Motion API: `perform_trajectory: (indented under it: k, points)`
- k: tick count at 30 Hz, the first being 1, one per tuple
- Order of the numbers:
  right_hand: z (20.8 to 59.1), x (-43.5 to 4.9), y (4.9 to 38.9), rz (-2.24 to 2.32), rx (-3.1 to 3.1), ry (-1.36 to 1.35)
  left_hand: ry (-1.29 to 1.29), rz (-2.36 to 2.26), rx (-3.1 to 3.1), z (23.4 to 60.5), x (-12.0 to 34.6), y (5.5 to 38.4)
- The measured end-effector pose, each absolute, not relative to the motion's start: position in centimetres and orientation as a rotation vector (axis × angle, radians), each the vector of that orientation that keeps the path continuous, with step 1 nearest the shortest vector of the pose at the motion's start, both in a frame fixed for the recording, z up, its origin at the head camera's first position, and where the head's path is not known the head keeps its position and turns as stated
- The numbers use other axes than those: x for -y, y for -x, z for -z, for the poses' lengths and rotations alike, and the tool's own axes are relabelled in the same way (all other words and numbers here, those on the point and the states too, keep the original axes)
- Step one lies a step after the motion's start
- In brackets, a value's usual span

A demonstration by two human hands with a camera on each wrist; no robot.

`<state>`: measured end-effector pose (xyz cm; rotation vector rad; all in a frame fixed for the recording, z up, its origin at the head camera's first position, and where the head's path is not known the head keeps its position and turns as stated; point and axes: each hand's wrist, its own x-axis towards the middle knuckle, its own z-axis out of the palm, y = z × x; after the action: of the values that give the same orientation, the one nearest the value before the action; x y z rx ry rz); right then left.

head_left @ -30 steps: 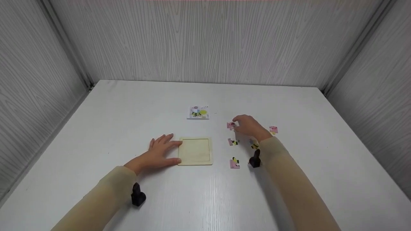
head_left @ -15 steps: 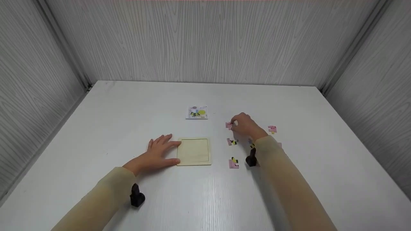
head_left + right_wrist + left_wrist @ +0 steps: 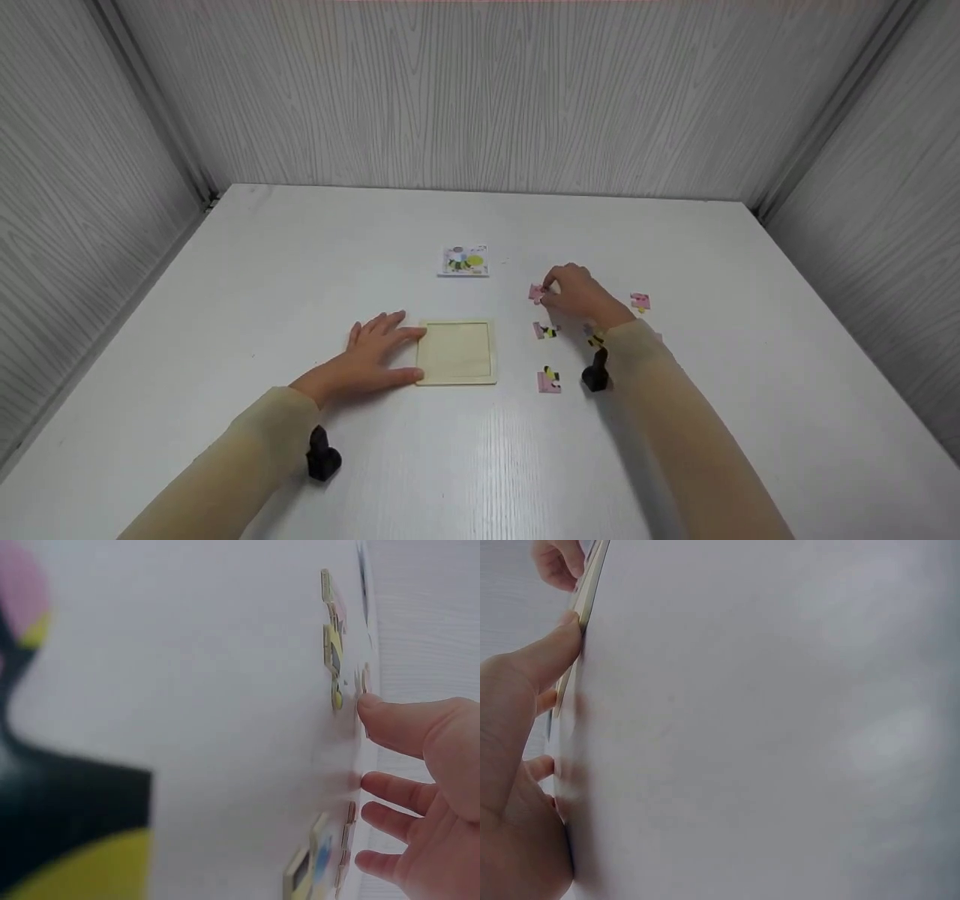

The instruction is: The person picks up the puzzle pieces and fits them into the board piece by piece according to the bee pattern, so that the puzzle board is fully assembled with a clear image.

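A square, pale wooden puzzle tray lies on the table. My left hand touches its left edge with thumb and forefinger, the other fingers spread on the tabletop; in the left wrist view the thumb meets the tray's rim. Right of the tray, my right hand pinches the right side of a pink jigsaw piece between thumb and forefinger. Seen from the right wrist, the thumb overlaps that thin piece, and the remaining fingers stay apart from it.
Several jigsaw pieces lie around the right arm, including a bee-patterned one, a pink and yellow one and a pink one. A small bee picture card lies behind the tray. Grained panels wall the table's back and sides.
The right thumb and forefinger have closed on the pink jigsaw piece, which has turned slightly. The left hand keeps its place at the tray's edge.
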<state>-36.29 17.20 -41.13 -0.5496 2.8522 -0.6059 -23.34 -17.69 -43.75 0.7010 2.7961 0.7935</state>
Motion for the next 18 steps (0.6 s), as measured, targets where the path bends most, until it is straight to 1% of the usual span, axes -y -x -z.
perform_trajectory:
  k: [18]
  points:
    - [40.9,-16.0,34.1,0.8,-2.788,0.577,-0.7,-0.789,-2.803,43.9,17.5,23.5]
